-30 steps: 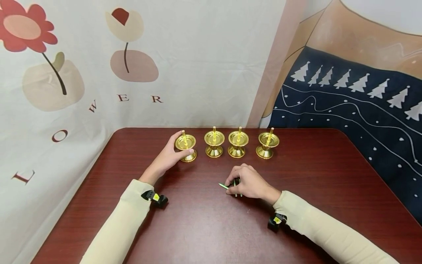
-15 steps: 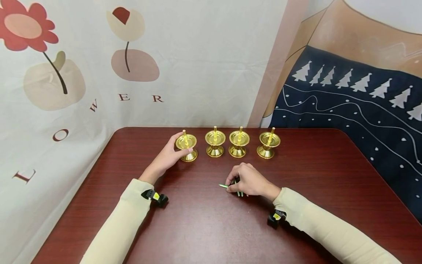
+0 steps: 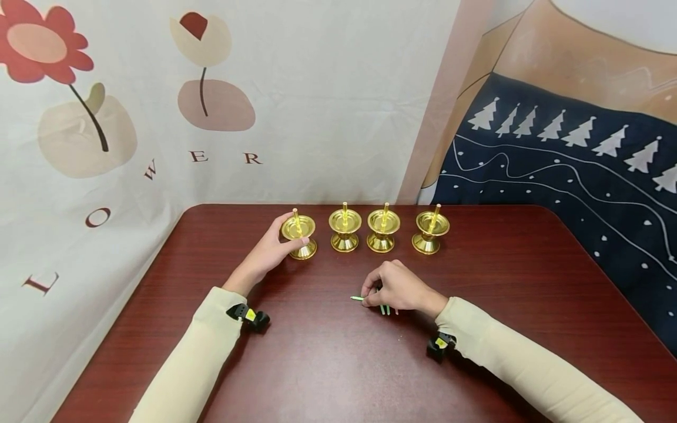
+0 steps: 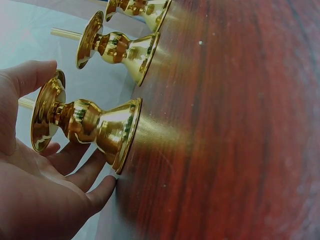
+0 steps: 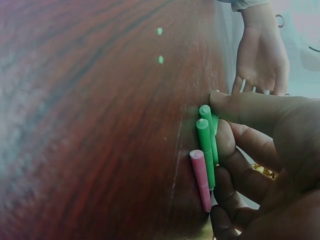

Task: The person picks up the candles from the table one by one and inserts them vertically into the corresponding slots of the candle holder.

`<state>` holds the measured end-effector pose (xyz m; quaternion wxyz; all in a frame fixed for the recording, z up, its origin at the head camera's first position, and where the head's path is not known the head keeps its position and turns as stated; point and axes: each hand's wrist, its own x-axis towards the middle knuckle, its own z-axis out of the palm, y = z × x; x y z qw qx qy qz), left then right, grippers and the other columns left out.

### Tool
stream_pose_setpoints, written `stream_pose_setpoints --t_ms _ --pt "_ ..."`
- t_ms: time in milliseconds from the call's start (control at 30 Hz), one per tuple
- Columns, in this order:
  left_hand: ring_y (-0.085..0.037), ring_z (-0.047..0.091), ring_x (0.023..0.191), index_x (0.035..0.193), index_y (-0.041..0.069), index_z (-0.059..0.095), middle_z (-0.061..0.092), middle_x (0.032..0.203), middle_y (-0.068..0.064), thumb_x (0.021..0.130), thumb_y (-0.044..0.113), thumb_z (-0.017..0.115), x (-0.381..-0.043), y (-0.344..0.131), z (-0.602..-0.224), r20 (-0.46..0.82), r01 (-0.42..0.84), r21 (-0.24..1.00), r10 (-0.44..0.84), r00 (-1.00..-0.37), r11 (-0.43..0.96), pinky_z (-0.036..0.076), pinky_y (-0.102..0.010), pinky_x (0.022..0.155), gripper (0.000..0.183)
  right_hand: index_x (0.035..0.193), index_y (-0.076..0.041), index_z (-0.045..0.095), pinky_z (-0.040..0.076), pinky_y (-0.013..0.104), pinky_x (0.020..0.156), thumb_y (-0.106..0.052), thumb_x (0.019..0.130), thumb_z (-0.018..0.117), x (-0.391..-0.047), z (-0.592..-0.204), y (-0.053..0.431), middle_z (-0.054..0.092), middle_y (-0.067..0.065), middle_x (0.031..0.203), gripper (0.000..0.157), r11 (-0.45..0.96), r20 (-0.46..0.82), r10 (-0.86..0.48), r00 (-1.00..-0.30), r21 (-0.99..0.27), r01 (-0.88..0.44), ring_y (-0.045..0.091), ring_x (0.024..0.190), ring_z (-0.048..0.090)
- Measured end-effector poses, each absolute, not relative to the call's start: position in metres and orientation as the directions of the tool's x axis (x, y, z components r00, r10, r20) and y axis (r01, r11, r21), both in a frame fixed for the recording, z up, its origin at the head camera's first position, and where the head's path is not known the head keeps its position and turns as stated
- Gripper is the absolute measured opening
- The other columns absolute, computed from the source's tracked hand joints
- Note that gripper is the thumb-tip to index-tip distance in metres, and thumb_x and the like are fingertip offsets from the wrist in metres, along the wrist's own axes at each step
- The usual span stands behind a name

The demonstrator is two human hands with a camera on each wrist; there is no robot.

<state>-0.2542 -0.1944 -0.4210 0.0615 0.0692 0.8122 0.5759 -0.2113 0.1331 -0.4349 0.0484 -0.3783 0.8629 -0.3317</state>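
White flower-print backdrop (image 3: 317,94) behind the reddish-brown table (image 3: 338,352), navy tree-print cloth (image 3: 560,194) at right.

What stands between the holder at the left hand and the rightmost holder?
The second gold holder and the third gold holder, both upright on the table, in the head view.

Gold stand (image 3: 302,249) gripped, green stick (image 3: 357,298) pinched
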Motion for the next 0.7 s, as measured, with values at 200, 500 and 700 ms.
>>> stream_pose_setpoints --t_ms 200,500,700 --pt "-0.037 0.039 0.152 0.174 0.006 0.02 0.041 0.164 -0.027 0.104 0.019 0.076 -0.254 -0.195 -0.421 -0.022 0.04 0.941 0.177 -0.984 0.336 0.023 -0.053 0.128 0.09 0.077 -0.024 0.081 0.05 0.022 0.056 -0.009 0.082 0.089 -0.212 -0.433 0.131 0.065 -0.025 0.067 0.018 0.523 0.134 -0.671 -0.729 -0.612 -0.594 -0.005 0.056 0.055" --pt "-0.037 0.038 0.152 0.174 0.006 0.021 0.041 0.164 -0.027 0.104 0.019 0.076 -0.254 -0.195 -0.421 -0.024 0.037 0.943 0.179 -0.984 0.331 0.023 -0.053 0.129 0.09 0.072 -0.022 0.077 0.046 0.02 0.057 -0.006 0.075 0.08 -0.207 -0.423 0.124 0.055 -0.024 0.061 0.016 0.57 0.116 -0.644 -0.756 -0.587 -0.575 -0.007 0.046 0.046" --pt "-0.037 0.04 0.152 0.174 0.005 0.02 0.04 0.165 -0.026 0.104 0.018 0.076 -0.253 -0.195 -0.421 -0.025 0.036 0.948 0.185 -0.982 0.317 0.025 -0.052 0.128 0.09 0.071 -0.019 0.076 0.047 0.021 0.057 -0.011 0.075 0.08 -0.209 -0.424 0.12 0.055 -0.022 0.059 0.01 0.596 0.082 -0.651 -0.755 -0.561 -0.574 -0.006 0.045 0.047"
